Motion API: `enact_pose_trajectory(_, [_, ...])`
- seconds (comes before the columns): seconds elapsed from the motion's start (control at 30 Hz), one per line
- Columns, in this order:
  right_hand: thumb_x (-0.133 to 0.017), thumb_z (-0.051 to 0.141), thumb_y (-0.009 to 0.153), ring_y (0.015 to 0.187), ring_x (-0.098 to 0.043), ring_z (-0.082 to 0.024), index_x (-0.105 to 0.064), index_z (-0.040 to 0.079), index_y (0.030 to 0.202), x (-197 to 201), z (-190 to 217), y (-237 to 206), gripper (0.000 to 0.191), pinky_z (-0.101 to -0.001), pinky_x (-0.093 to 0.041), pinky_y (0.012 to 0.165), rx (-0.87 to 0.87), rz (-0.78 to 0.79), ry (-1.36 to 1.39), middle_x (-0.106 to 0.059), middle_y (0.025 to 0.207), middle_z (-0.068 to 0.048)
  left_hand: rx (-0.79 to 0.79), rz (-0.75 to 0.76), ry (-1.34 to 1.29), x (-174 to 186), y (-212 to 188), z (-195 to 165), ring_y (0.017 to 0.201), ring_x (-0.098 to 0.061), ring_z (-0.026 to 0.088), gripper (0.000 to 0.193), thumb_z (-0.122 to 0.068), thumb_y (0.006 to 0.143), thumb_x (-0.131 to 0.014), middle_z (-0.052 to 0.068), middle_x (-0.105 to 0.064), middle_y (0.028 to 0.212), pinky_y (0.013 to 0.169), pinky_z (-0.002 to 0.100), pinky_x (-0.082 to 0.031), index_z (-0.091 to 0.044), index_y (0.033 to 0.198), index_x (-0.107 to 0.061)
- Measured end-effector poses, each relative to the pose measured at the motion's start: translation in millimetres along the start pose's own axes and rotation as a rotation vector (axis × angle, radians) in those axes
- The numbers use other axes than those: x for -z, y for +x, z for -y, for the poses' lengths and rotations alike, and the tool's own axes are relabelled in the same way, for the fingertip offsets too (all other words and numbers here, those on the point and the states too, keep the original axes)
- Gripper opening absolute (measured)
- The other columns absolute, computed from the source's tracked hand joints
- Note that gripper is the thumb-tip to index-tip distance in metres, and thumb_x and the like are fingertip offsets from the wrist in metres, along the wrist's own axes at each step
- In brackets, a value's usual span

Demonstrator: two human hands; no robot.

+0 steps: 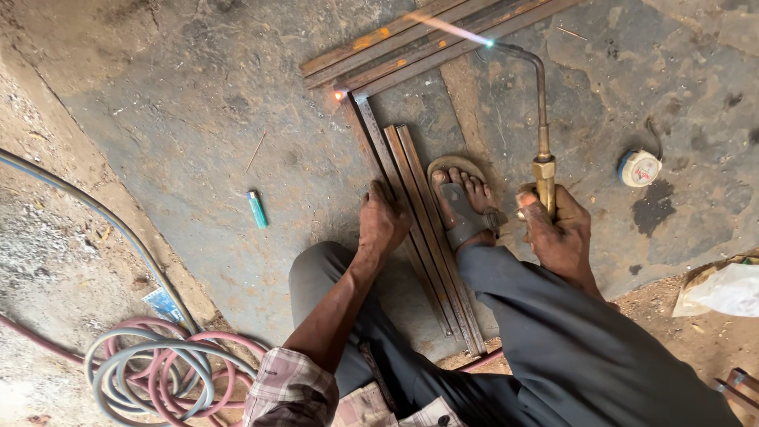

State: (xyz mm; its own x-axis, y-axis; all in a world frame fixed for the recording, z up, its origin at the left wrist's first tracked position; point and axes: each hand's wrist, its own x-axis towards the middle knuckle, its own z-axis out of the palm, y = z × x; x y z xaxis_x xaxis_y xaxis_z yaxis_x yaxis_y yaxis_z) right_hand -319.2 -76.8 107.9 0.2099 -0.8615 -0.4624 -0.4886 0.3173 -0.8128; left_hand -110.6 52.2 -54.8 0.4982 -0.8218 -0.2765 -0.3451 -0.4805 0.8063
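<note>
My right hand (pixel 560 233) has its fingers clamped on the torch (pixel 542 119), which points far away with a lit flame. My left hand (pixel 381 223) presses flat, fingers together, on the metal bars (pixel 427 229) on the floor (pixel 198 142), beside my foot (pixel 462 198).

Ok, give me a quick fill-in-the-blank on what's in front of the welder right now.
1. The right hand grips a brass gas ____ with its flame lit.
2. The left hand presses on the metal ____ lying on the floor.
3. The lighter on the floor is ____ in colour.

Missing words: torch; bars; green
</note>
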Motion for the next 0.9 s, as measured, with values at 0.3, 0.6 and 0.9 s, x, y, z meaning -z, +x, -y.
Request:
enact_pose_trajectory(0.3, [-0.067,0.022,0.101,0.058,-0.05,-0.005,-0.067,0.004,0.111,3,-2,-2,0.021,-0.0246,-0.044,0.051,0.037,-0.011,-0.033,-0.059,0.075,0.001,0.241,0.181,0.474,19,72,-69,0.05,-0.064,0.024,0.069,-0.01,0.098,-0.051,0.013,-0.07,0.065,0.039,0.036,-0.049,-0.002,0.161,-0.023])
enact_pose_trajectory(0.6, [-0.067,0.022,0.101,0.056,-0.048,-0.005,-0.067,0.004,0.113,2,-2,2,0.022,-0.0244,-0.043,0.049,-0.024,-0.028,0.0,-0.056,0.076,0.001,0.166,0.173,0.396,19,95,-63,0.046,-0.061,0.023,0.046,-0.011,0.103,-0.05,0.012,-0.064,0.062,0.037,0.037,-0.048,0.009,0.143,-0.038])
enact_pose_trajectory(0.9, [-0.069,0.027,0.101,0.053,-0.045,-0.005,-0.067,0.004,0.111,-6,8,2,0.026,-0.0242,-0.042,0.048,-0.062,-0.002,-0.003,-0.054,0.074,0.001,0.517,-0.207,-0.339,90,2,-79,0.055,-0.065,0.02,0.019,-0.015,0.1,-0.049,0.013,-0.068,0.078,0.045,0.035,-0.061,-0.003,0.114,-0.056])
